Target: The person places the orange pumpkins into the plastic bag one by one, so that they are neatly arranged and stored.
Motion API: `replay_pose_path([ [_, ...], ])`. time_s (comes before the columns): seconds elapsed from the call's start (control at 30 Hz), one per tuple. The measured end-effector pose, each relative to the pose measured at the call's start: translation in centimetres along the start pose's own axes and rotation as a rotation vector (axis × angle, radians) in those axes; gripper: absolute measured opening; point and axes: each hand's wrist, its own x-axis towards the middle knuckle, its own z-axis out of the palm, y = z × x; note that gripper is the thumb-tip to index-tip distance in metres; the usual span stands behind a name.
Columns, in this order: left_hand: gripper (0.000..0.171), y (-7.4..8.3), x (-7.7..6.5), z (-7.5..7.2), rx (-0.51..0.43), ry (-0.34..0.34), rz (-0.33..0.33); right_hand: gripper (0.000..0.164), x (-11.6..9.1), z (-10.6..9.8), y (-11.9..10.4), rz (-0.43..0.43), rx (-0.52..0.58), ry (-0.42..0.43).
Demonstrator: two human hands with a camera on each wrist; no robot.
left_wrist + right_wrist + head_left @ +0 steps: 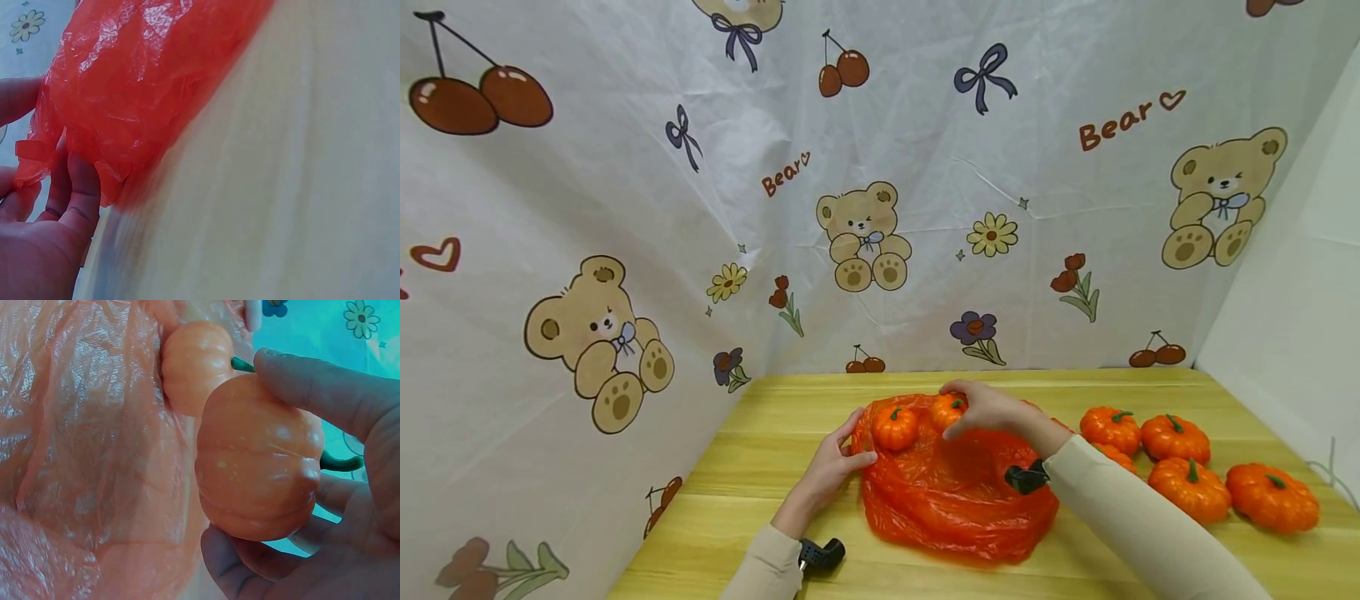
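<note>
A red plastic bag (955, 525) lies spread with its mouth up on the wooden table. My left hand (833, 462) holds the bag's left rim, thumb on the inner side; the left wrist view shows the fingers against the crinkled film (144, 81). One small orange pumpkin (895, 428) with a green stem sits inside the bag near that hand. Over the far part of the bag, my right hand (992, 410) grips a second pumpkin (259, 462) between thumb and fingers. In the right wrist view this pumpkin is close to the first pumpkin (197, 369), partly overlapping it.
Several more pumpkins (1191, 487) stand on the table (775, 417) to the right of the bag, one partly hidden by the right sleeve. A white cloth (910, 150) printed with bears hangs behind and at the left. A white wall (1285, 317) stands at the right.
</note>
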Motion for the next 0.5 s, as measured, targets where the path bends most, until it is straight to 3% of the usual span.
replay_pose_path([
  [0.3,0.090,0.1,0.0,0.1,0.014,0.007,-0.004,0.081,1.0,1.6,0.5,0.027,-0.100,-0.016],
  [0.5,0.091,-0.1,0.0,0.0,0.028,0.010,-0.005,0.081,1.3,2.3,0.8,0.030,-0.103,-0.022],
])
